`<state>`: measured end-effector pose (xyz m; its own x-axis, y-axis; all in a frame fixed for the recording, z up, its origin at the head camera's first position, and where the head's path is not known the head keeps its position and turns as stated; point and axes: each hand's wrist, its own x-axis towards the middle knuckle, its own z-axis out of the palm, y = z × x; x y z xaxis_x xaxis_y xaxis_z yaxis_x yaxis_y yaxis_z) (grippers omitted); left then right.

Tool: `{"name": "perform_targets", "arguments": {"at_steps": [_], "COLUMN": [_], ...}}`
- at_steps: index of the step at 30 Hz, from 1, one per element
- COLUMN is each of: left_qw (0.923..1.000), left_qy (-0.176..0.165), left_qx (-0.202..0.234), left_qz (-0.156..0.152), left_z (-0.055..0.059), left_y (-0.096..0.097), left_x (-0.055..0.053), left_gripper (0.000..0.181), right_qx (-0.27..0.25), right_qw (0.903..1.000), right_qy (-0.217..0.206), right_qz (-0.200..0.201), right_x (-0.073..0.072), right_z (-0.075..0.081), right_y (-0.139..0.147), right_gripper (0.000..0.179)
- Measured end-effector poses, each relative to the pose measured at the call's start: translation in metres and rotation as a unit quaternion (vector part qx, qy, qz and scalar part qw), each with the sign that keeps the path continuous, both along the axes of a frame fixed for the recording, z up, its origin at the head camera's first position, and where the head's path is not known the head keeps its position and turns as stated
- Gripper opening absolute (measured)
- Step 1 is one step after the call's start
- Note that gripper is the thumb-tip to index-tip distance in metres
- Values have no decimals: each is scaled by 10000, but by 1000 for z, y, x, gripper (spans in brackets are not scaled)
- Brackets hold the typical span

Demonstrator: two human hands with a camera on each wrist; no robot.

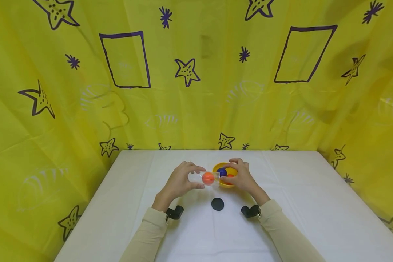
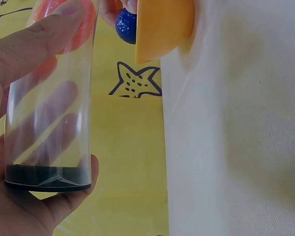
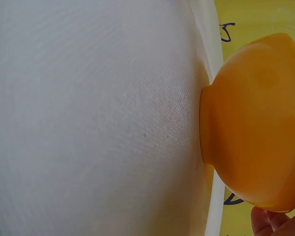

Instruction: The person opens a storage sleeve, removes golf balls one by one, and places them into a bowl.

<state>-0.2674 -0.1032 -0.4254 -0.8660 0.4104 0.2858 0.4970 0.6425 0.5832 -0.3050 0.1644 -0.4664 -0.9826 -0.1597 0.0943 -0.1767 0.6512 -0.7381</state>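
My left hand point(image 1: 180, 181) grips a clear plastic tube point(image 1: 214, 174), lying sideways in the head view. An orange ball point(image 1: 207, 178) sits inside near the end facing the bowl, and a dark cap point(image 2: 48, 178) closes the opposite end. With its fingertips my right hand point(image 1: 243, 177) pinches a blue ball point(image 1: 221, 171) beside the tube's end, over the yellow bowl point(image 1: 227, 186). Another orange ball point(image 1: 230, 179) shows in the bowl, partly behind the right fingers. In the right wrist view the bowl's outer side hides most of that hand.
A round black disc point(image 1: 217, 204) lies flat on the white-covered table point(image 1: 203, 236), nearer to me than the bowl. Behind the table hangs a yellow curtain point(image 1: 196, 105) with star drawings. Both wrists wear black camera mounts.
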Motion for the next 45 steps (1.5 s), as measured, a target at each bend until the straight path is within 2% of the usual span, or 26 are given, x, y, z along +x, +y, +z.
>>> {"name": "perform_targets", "arguments": {"at_steps": [7, 14, 22, 28, 34, 45], "left_qw": [9999, 10000, 9999, 9998, 9999, 9995], "left_qy": [152, 63, 150, 164, 146, 273], "left_qx": [-33, -30, -32, -55, -60, -130], "left_qz": [-51, -25, -66, -58, -68, -85], "left_z": [-1, -1, -2, -3, -3, -3], "left_y": [0, 0, 0, 0, 0, 0], "left_x": [-1, -2, -2, -1, -1, -3], "left_gripper": [47, 47, 47, 46, 46, 47], "right_qx": [-108, -251, -354, -381, -394, -576], "right_qw": [9999, 9995, 9977, 9957, 9943, 9928], "right_qy": [121, 182, 573, 840, 964, 612], "right_qz": [28, -4, -25, 26, 246, 858], "right_x": [-1, 2, 15, 30, 44, 56], "right_z": [3, 8, 12, 19, 24, 19], "right_y": [2, 10, 18, 18, 11, 0], "right_gripper": [23, 21, 21, 19, 14, 19]}}
